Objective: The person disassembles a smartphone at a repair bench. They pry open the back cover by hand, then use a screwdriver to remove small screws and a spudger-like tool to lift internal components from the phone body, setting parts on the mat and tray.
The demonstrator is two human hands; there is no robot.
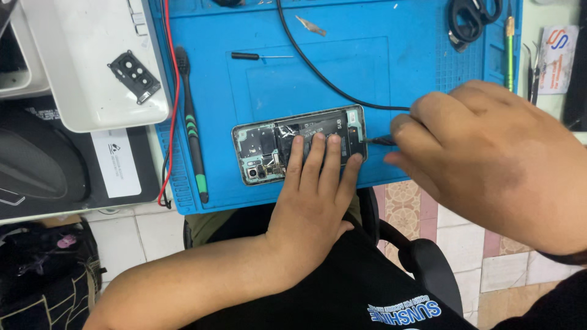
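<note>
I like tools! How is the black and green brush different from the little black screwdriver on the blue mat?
The brush is longer and thicker; the screwdriver is short and thin. The brush lies up-down by the mat's left edge; the screwdriver lies sideways near the top. The brush has green bands; the screwdriver has a bare metal tip. Neither is touched.

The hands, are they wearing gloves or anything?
No gloves, rings or watches show. The left hand and its forearm are bare, with no sleeve in view. The right hand is bare too, with a dark edge at its wrist, perhaps a cuff.
</note>
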